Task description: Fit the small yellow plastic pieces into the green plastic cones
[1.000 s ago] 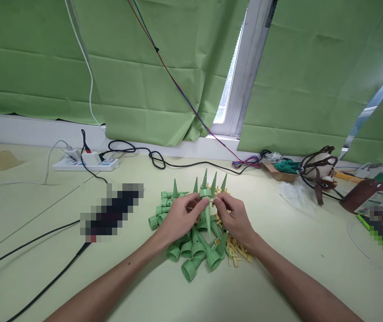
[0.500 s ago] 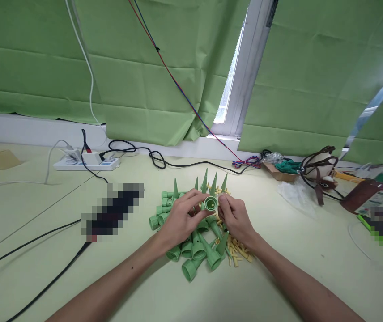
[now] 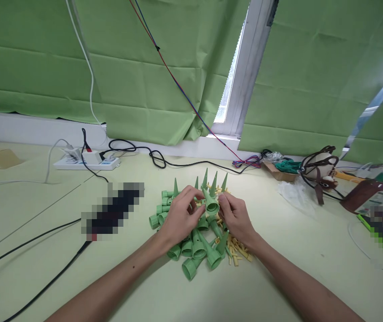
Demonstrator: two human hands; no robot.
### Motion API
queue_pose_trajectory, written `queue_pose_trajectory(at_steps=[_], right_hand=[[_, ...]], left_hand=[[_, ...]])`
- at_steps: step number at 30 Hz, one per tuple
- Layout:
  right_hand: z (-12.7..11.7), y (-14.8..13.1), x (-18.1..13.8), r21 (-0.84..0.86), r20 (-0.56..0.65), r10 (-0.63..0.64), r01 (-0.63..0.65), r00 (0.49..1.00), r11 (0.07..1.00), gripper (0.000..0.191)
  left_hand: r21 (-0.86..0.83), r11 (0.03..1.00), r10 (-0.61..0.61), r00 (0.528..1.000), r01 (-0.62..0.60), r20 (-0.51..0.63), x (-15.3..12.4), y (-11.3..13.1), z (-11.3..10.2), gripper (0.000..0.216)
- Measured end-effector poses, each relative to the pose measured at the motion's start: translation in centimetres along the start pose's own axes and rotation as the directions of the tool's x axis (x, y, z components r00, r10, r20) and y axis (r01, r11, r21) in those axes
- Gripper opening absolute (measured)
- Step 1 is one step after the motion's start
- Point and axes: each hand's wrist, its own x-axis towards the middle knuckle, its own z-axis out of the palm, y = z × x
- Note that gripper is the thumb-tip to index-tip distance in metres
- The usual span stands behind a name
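My left hand [image 3: 177,217] pinches a green plastic cone spike [image 3: 210,202] held above a heap of the same green cones [image 3: 194,248], its wide mouth turned toward me and its tip pointing away. My right hand [image 3: 234,217] is closed close against the cone's right side, fingers pinched on something too small to make out. Small yellow pieces [image 3: 236,251] lie scattered under and beside my right hand. Several cones [image 3: 215,181] stand upright just behind both hands.
A white power strip [image 3: 86,162] and black cables [image 3: 151,157] lie at the back left. A blurred dark object [image 3: 112,210] sits left of the pile. A bag with brown straps [image 3: 321,172], clear plastic [image 3: 294,192] and clutter fill the right. Green curtains hang behind.
My left hand turned the cone from tip-down to mouth facing me, then tilted its tip away. My right hand stayed pressed beside it.
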Motion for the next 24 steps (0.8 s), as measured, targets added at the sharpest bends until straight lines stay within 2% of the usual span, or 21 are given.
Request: queue_pose_trajectory(at_steps=[1,5,9,13,19,24], right_hand=[[-0.01,0.01,-0.01,0.001,-0.002,-0.002,0.002,1.0,1.0,0.04],[-0.09,-0.08,0.01,-0.014,0.007,-0.009,0.009,1.0,1.0,0.039],[-0.17,-0.3,0.02,-0.04,0.022,-0.008,0.009,1.0,0.999,0.037],[-0.21,-0.42,0.08,-0.033,0.034,-0.012,0.013,0.999,0.999,0.035],[-0.29,-0.23,0.27,-0.044,0.059,-0.001,0.003,0.998,0.999,0.034],[-0.21,-0.11,0.22,-0.099,0.058,-0.009,0.015,0.998,0.995,0.039]], left_hand=[[-0.016,0.999,-0.027,1.0,0.027,0.01,0.09,0.08,-0.01,0.005],[-0.125,0.98,-0.151,0.988,0.155,0.037,0.31,0.29,0.06,0.03],[-0.271,0.929,-0.239,0.967,0.254,0.084,0.3,0.39,0.09,0.039],[-0.269,0.934,-0.216,0.971,0.237,0.105,0.37,0.67,-0.1,0.041],[-0.209,0.96,-0.172,0.981,0.187,0.088,0.33,0.9,-0.28,0.028],[-0.118,0.99,-0.077,0.995,0.083,0.059,0.1,0.7,-0.24,0.019]])
